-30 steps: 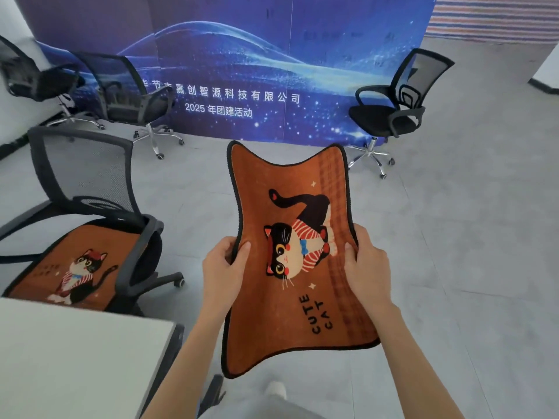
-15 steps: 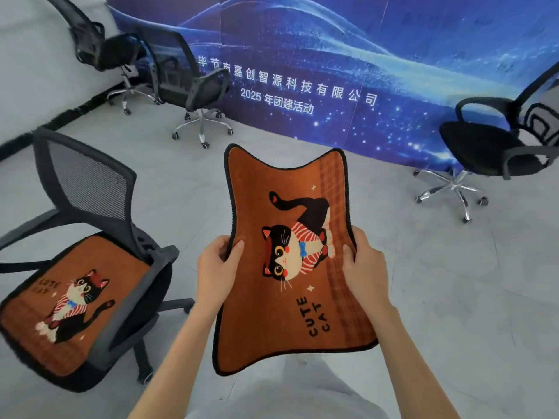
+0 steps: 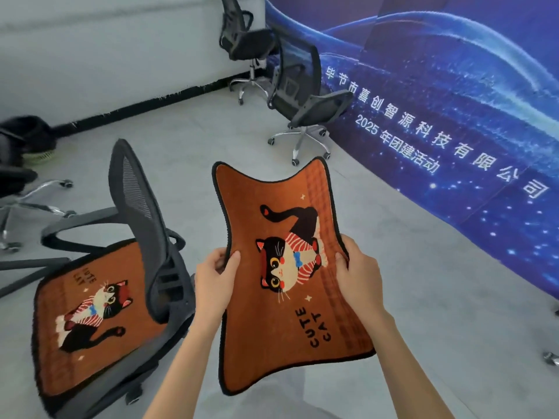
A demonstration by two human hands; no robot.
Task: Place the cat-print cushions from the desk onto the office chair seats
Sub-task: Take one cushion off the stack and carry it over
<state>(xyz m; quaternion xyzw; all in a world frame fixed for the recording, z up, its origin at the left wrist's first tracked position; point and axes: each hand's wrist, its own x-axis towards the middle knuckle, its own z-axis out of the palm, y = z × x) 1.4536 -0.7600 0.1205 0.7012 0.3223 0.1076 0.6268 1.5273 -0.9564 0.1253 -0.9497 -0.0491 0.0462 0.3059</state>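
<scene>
I hold an orange cat-print cushion (image 3: 281, 322) flat in front of me, above the grey floor. My left hand (image 3: 213, 281) grips its left edge, thumb on top. My right hand (image 3: 358, 275) grips its right edge the same way. A second cat-print cushion (image 3: 90, 316) lies on the seat of the nearest black mesh office chair (image 3: 142, 213) at lower left. Further off, a bare-seated black office chair (image 3: 305, 95) stands before the blue banner, with another black chair (image 3: 245, 40) behind it by the wall.
A blue printed banner (image 3: 453, 101) runs along the right. Part of another chair base (image 3: 27, 204) shows at the left edge, and a caster (image 3: 550, 358) at the right edge. Grey floor lies between me and the far chairs.
My view has swung left: the right-hand chair and the desk have left the frame and the two far chairs now stand ahead. Both hands keep the same grip on the cushion.
</scene>
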